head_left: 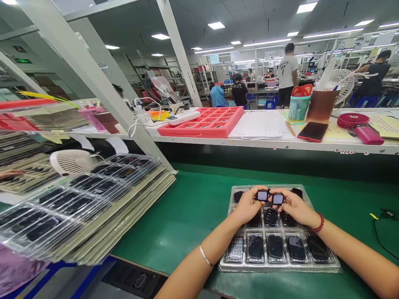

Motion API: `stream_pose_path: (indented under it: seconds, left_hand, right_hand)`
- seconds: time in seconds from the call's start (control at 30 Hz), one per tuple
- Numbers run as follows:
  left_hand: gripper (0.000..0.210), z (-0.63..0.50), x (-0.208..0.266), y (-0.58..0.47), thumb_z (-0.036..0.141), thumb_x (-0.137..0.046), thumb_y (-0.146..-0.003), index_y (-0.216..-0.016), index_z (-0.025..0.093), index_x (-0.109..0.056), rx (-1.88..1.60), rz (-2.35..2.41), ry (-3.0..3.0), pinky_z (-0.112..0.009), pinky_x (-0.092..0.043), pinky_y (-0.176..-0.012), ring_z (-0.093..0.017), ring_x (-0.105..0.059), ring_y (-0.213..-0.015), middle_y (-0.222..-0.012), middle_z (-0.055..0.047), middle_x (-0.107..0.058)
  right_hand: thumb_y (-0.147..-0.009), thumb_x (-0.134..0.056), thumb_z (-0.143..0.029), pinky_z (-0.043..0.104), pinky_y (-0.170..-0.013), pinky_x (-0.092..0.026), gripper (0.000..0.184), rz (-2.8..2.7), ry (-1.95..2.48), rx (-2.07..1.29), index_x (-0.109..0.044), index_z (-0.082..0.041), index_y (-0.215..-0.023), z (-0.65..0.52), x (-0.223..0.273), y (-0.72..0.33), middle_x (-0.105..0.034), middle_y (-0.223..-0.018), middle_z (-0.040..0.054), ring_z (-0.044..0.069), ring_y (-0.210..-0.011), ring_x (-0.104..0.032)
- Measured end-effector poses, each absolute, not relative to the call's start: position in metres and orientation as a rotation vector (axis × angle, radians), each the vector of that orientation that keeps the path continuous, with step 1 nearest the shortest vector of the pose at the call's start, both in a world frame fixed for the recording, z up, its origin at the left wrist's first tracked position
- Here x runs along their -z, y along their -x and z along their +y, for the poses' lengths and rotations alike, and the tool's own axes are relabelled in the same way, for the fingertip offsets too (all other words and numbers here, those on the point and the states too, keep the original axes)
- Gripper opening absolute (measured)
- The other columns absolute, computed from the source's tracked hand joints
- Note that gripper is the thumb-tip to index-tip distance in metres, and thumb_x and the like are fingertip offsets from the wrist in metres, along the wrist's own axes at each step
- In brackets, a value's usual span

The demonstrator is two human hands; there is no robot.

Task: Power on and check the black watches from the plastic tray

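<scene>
My left hand (pixel 249 204) pinches a black smartwatch (pixel 262 195) whose square screen is lit pale. A second smartwatch (pixel 277 199), also lit, is held in my right hand (pixel 298 208). The two watches are side by side, screens toward me, above the far part of a clear plastic tray (pixel 277 269). Dark watches, such as this one (pixel 275 246), lie in the tray's compartments. In the front row, the leftmost compartment (pixel 235 250) shows only its bare textured bottom. My hands hide part of the back rows.
Stacked trays (pixel 121 207) of dark watches overhang the green bench (pixel 165 232) at left. On the shelf sit a red foam tray (pixel 202 124), papers (pixel 258 124), a phone (pixel 313 131) and a pink handheld fan (pixel 361 126). A cable (pixel 378 236) lies at right. Other people are in the background.
</scene>
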State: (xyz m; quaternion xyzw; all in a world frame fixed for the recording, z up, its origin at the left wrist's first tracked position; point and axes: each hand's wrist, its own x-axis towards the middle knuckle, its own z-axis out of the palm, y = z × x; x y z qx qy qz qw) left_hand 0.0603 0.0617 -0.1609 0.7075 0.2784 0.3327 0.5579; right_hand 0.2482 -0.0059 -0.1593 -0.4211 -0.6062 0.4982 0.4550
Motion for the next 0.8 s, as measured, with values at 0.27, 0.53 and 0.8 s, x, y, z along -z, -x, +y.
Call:
stream_pose_path:
  seconds: [0.27, 0.53, 0.8]
  left_hand:
    - [0.044, 0.0597, 0.1551, -0.06, 0.004, -0.051, -0.067, -0.108, 0.019, -0.057, -0.765, 0.703, -1.664, -0.025, -0.048, -0.071, -0.015, -0.059, -0.083, -0.1, -0.005, -0.062]
    - [0.039, 0.0596, 0.1547, -0.0597, 0.007, -0.053, -0.07, -0.107, 0.017, -0.056, -0.77, 0.672, -1.645, -0.027, -0.048, -0.072, -0.016, -0.059, -0.082, -0.098, -0.006, -0.062]
    - [0.038, 0.0599, 0.1562, -0.0596, 0.007, -0.051, -0.071, -0.108, 0.017, -0.056, -0.79, 0.679, -1.676, -0.027, -0.048, -0.071, -0.015, -0.058, -0.081, -0.102, -0.006, -0.06]
  right_hand:
    - [-0.072, -0.049, -0.007, 0.031, -0.069, -0.051, 0.049, -1.475, 1.045, -1.239, -0.051, -0.025, -0.118, -0.0072, 0.1567, -0.2468, -0.059, -0.111, 0.0053, 0.017, -0.081, -0.062]
    - [-0.08, -0.05, -0.015, 0.03, -0.066, -0.052, 0.035, -1.484, 1.055, -1.256, -0.052, -0.022, -0.114, -0.0075, 0.155, -0.2471, -0.059, -0.103, 0.0057, 0.017, -0.079, -0.062]
    - [-0.081, -0.051, -0.017, 0.029, -0.065, -0.051, 0.032, -1.478, 1.055, -1.275, -0.051, -0.02, -0.112, -0.0079, 0.1542, -0.2468, -0.06, -0.098, 0.0057, 0.016, -0.077, -0.061]
